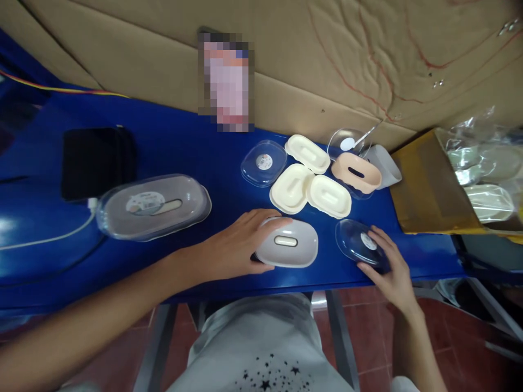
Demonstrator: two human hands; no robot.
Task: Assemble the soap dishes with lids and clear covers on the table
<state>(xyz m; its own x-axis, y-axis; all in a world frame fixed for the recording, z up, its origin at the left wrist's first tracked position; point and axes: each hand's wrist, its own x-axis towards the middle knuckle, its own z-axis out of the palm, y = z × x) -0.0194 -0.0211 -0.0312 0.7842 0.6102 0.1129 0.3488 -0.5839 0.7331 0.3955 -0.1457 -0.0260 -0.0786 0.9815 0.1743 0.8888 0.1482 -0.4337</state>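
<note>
- My left hand (241, 245) lies flat on the left end of the grey oval lid (289, 243), fingers spread over its top; the grip is wide and pressing, not closed round anything.
- That grey oval lid sits at the near edge of the blue worktop (171, 147), right in front of me, with its long axis running left to right and a small slot-shaped recess at its middle.
- My right hand (390, 269) rests on the near right rim of the clear oval cover (359, 245), fingertips touching it, loosely curled; I cannot tell whether it is pinching the rim or only resting there.
- The clear cover lies just right of the grey lid, close beside it but apart, so each hand has its own piece and the left is the nearer one to the grey lid.
- The clear cover is see-through with a round white sticker (368, 241) on it, and looks tilted slightly.
- Behind the grey lid lie three cream oval lids (310, 182) clustered together, and a pinkish-beige oval box (356, 172) to their right.
- Far left of the grey lid stands a large clear-topped container (154, 207).
</note>
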